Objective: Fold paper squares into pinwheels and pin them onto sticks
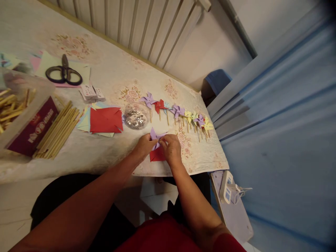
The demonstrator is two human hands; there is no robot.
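A purple paper pinwheel (155, 136) is between my two hands near the table's front edge. My left hand (146, 144) pinches its left side. The fingers of my right hand (171, 147) are closed at the middle of the pinwheel; whether they also hold a small pin there is too small to tell. Under the hands lies a red paper square (156, 154), partly covered. Just beyond my left hand sits a clear round dish (135, 117) of small shiny metal pieces. A stack of cut paper squares (106, 119), red on top, lies left of the dish.
Several pinwheels on sticks (178, 111) lie in a row at the right back. To the left are black-handled scissors (64, 74) on paper, small boxes (90, 93), a bundle of sticks (57, 131) and a plastic container (13, 140). A power strip (226, 187) rests beyond the right edge.
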